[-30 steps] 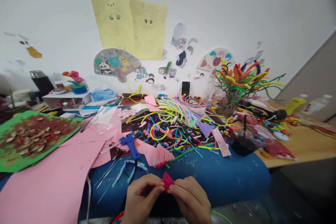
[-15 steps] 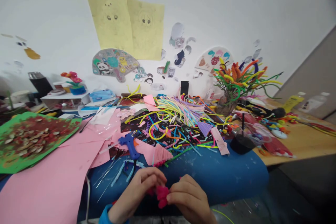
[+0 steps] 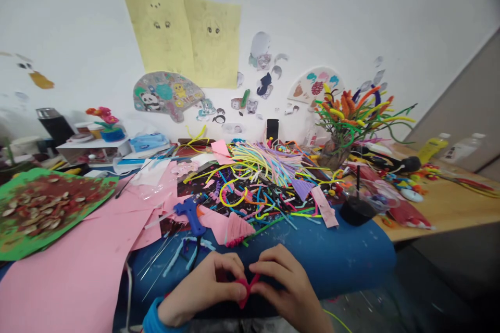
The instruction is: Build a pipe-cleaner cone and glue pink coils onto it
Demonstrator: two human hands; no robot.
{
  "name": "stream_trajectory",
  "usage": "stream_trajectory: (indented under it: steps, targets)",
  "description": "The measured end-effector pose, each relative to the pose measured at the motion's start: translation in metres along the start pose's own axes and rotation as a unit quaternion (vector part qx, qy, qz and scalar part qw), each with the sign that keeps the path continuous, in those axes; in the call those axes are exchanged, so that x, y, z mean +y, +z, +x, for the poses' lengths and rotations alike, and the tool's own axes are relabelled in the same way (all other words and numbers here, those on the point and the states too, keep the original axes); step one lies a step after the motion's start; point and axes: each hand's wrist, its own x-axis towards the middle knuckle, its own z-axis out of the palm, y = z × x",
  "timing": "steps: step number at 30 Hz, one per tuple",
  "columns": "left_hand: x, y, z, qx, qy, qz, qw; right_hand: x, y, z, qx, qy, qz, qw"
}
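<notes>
Down at the front edge of the table, a small bent piece of hot-pink pipe cleaner (image 3: pixel 244 291) is held between both hands. My left hand (image 3: pixel 213 283), coming out of a blue cuff, pinches it between thumb and curled fingers. From the other side my right hand (image 3: pixel 287 283) grips it with thumb and index fingertips. Part of the piece is hidden behind the fingers. Just beyond the hands lies a pink cone shape (image 3: pixel 239 230) wrapped in pipe cleaner, and a blue hot glue gun (image 3: pixel 192 214) rests to its left.
A heap of loose pipe cleaners (image 3: pixel 258 166) spreads across the middle. Pink paper (image 3: pixel 74 265) covers the left, with a green sheet (image 3: pixel 97 187) holding brown pieces. At right stand a black pot (image 3: pixel 357 212) and a vase of pipe-cleaner flowers (image 3: pixel 336 151). Thin metal rods lie near the glue gun.
The pink piece has turned and now looks like a narrow V between the fingertips. My right hand has risen slightly, its fingers reaching further over. The view has shifted a little.
</notes>
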Motion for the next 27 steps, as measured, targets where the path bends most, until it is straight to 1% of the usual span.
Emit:
stream_trajectory:
  steps: [3, 6, 9, 11, 15, 18, 21, 23, 27]
  targets:
    - [0.000, 0.001, -0.001, 0.013, 0.011, 0.091, 0.996, -0.002, 0.000, -0.003, 0.002, 0.016, -0.032, 0.999]
    - [-0.001, 0.005, -0.001, 0.024, 0.010, 0.132, 0.991, -0.004, 0.001, -0.005, 0.011, 0.038, -0.029, 0.999]
    - [-0.003, 0.012, 0.000, 0.066, 0.028, 0.158, 0.985, -0.004, 0.006, -0.009, 0.042, 0.066, -0.024, 0.997]
    - [-0.004, 0.017, 0.001, 0.092, 0.042, 0.150, 0.984, -0.003, 0.009, -0.013, 0.070, 0.087, -0.017, 0.994]
    - [-0.010, 0.023, 0.005, 0.142, 0.065, 0.101, 0.983, 0.000, 0.015, -0.021, 0.119, 0.143, 0.018, 0.982]
    - [-0.016, 0.026, 0.009, 0.200, 0.088, 0.067, 0.974, -0.002, 0.023, -0.025, 0.139, 0.180, 0.059, 0.972]
    - [-0.021, 0.027, 0.011, 0.248, 0.109, 0.047, 0.961, -0.008, 0.035, -0.027, 0.190, 0.216, 0.100, 0.952]
    - [-0.024, 0.027, 0.012, 0.273, 0.119, 0.044, 0.954, -0.012, 0.046, -0.027, 0.228, 0.227, 0.115, 0.940]
    - [-0.030, 0.027, 0.013, 0.310, 0.131, 0.040, 0.941, -0.018, 0.063, -0.025, 0.272, 0.212, 0.125, 0.930]
